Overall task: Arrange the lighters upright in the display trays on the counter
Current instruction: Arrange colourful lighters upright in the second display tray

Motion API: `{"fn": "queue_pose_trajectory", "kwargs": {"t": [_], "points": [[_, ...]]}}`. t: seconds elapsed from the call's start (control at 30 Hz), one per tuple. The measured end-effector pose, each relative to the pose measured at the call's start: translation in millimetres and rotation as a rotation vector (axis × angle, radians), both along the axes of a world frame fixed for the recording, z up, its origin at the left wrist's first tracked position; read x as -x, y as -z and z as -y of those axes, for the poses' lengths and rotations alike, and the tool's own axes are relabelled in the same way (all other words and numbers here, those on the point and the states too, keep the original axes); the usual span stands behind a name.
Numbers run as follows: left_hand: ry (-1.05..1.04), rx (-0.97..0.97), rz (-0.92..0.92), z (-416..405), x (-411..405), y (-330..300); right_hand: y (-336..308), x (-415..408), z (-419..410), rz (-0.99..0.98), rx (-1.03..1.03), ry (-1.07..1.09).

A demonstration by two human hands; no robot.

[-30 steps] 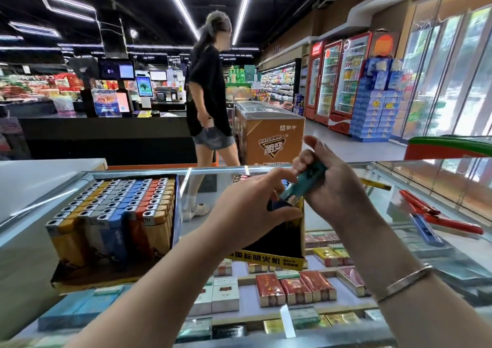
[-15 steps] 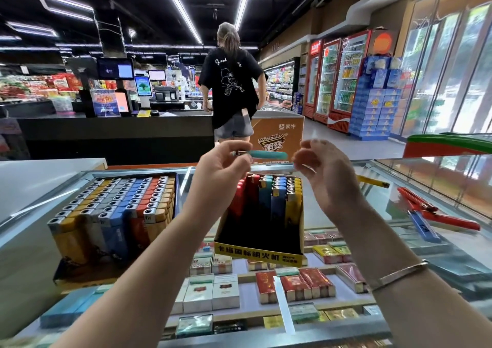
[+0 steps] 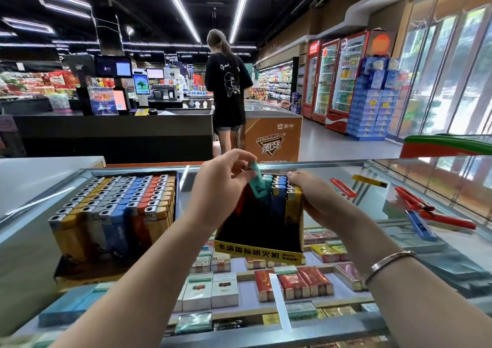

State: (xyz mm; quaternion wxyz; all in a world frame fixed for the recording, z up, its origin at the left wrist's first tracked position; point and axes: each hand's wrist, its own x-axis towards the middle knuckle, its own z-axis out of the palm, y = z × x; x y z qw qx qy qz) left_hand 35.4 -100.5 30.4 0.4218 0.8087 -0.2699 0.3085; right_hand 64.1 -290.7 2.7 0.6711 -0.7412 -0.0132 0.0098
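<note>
My left hand (image 3: 221, 188) pinches a teal lighter (image 3: 256, 181) and holds it tilted over the back rows of a black and yellow display tray (image 3: 259, 250) on the glass counter. Blue and yellow lighters (image 3: 282, 190) stand upright at the tray's back right; its front part is dark and bare. My right hand (image 3: 316, 201) grips the tray's right wall, thumb over the lighter tops. A second tray (image 3: 114, 212), at the left, is packed with upright yellow, grey, blue and orange lighters.
Loose lighters lie flat on the glass at the right: red ones (image 3: 426, 209), a blue one (image 3: 419, 224), a yellow one (image 3: 368, 180). Cigarette packs (image 3: 266, 283) fill the case under the glass. A person (image 3: 227, 89) stands with their back turned beyond the counter.
My left hand has taken the teal lighter from both hands and lowered it into the tray. My right hand has dropped onto the tray's right wall. The person behind has walked further away.
</note>
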Motion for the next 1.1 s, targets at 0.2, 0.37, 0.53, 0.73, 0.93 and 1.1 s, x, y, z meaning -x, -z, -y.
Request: {"fn": "queue_pose_trajectory", "kwargs": {"t": [0.2, 0.37, 0.53, 0.73, 0.93, 1.1], "points": [[-0.019, -0.132, 0.017, 4, -5, 7, 3, -5, 6, 0.005, -0.007, -0.061], [-0.004, -0.230, -0.027, 7, -7, 13, 4, -6, 8, 0.022, 0.016, -0.095], [-0.003, -0.268, -0.020, 11, -8, 12, 4, -5, 9, 0.025, 0.046, -0.116], [-0.029, -0.413, 0.054, 13, -15, 10, 3, -4, 8, 0.036, 0.059, -0.105], [-0.049, -0.386, -0.071, 10, -17, 17, 3, -4, 5, 0.025, 0.056, -0.077], [-0.031, -0.327, -0.078, 8, -15, 26, 0, -14, 32, 0.298, 0.352, 0.469]]}}
